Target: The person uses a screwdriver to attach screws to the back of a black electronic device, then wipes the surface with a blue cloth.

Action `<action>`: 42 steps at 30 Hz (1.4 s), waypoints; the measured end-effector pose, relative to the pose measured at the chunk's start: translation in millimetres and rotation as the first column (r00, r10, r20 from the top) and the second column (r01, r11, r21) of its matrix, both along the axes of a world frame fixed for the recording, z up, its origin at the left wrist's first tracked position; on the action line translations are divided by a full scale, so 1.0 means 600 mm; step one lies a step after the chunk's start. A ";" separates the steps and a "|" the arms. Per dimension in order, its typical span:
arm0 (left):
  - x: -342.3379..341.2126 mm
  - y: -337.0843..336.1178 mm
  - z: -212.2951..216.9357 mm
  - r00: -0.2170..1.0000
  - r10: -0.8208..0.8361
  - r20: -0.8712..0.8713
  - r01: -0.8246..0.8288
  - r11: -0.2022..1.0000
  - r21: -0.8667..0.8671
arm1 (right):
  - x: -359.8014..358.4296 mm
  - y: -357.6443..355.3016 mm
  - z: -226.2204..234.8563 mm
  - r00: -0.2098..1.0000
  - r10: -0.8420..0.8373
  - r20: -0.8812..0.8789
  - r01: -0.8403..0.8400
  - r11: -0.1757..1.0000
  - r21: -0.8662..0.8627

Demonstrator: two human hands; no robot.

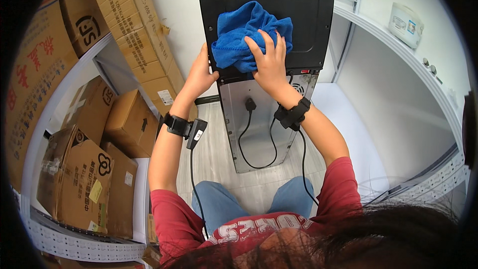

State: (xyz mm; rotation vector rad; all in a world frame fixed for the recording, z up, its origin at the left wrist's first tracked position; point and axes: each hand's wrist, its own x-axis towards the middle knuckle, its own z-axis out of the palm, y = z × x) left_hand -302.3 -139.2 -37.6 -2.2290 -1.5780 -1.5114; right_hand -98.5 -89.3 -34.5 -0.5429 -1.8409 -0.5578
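In front of me stands a tall appliance with a black panel [303,25] above and a bare metal back [259,134] below. My right hand [271,60] presses a crumpled blue cloth [239,32] against the black panel, its fingers curled over the fabric. At the panel's lower left corner, my left hand [201,74] grips the appliance's edge; its thumb shows and the other fingers are partly hidden. A black power cord [251,105] hangs in a loop on the metal back. Near my right wrist are a red switch [305,71] and a round vent [298,88].
Shelves on the left hold several cardboard boxes [82,184]. A tall carton [132,35] leans beside the white wall. To the right is a white curved shelf unit [398,55] with a small white appliance [406,25] on it. Cables run from both wrist straps [294,113].
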 end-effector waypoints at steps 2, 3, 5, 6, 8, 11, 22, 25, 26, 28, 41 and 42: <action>-0.002 0.002 -0.003 0.995 0.019 -0.097 -0.008 0.993 0.115 | -0.002 -0.005 -0.002 1.000 0.019 -0.018 -0.019 1.000 0.002; -0.005 0.002 -0.003 0.998 -0.011 -0.058 0.015 0.997 0.075 | -0.005 -0.007 -0.002 1.000 0.014 -0.003 -0.014 1.000 -0.002; 0.000 -0.003 0.002 0.997 -0.075 0.024 0.075 0.997 -0.004 | -0.003 -0.007 -0.006 1.000 -0.007 0.028 0.008 1.000 -0.012; 0.004 -0.006 0.004 0.997 -0.066 0.033 0.068 0.997 -0.031 | 0.000 -0.008 -0.004 1.000 -0.009 0.016 0.009 1.000 0.000; 0.016 -0.020 0.014 0.998 -0.045 0.049 0.048 0.995 -0.082 | 0.011 0.001 0.009 0.999 -0.049 -0.018 0.049 0.999 0.018; 0.012 -0.004 0.009 0.995 -0.059 0.077 0.060 0.998 -0.003 | 0.028 0.007 0.027 0.987 -0.087 -0.134 0.088 0.996 -0.004; 0.033 -0.002 0.020 0.974 0.127 0.190 -0.094 0.980 -0.175 | 0.054 0.045 0.197 0.968 -0.043 -0.246 0.024 0.996 -0.080; 0.049 -0.007 0.041 0.964 0.218 0.153 -0.186 0.962 -0.198 | 0.097 0.029 0.140 0.984 -0.061 -0.167 -0.002 0.936 -0.352; 0.049 -0.007 0.040 0.954 0.259 0.150 -0.218 0.945 -0.243 | 0.103 0.012 0.129 0.998 0.055 -0.035 -0.065 0.900 -0.430; 0.053 -0.019 0.072 0.943 0.333 0.016 -0.318 0.912 -0.258 | 0.106 -0.022 0.123 0.951 0.293 0.099 -0.190 0.806 -0.561; 0.183 -0.048 0.445 0.910 -0.393 -0.132 0.364 0.910 -0.201 | 0.246 -0.113 0.401 0.941 0.318 0.112 -0.098 0.578 -0.810; 0.189 -0.041 0.469 0.921 -0.364 -0.137 0.333 0.921 -0.203 | 0.267 -0.111 0.439 0.955 0.226 0.191 0.011 0.618 -0.786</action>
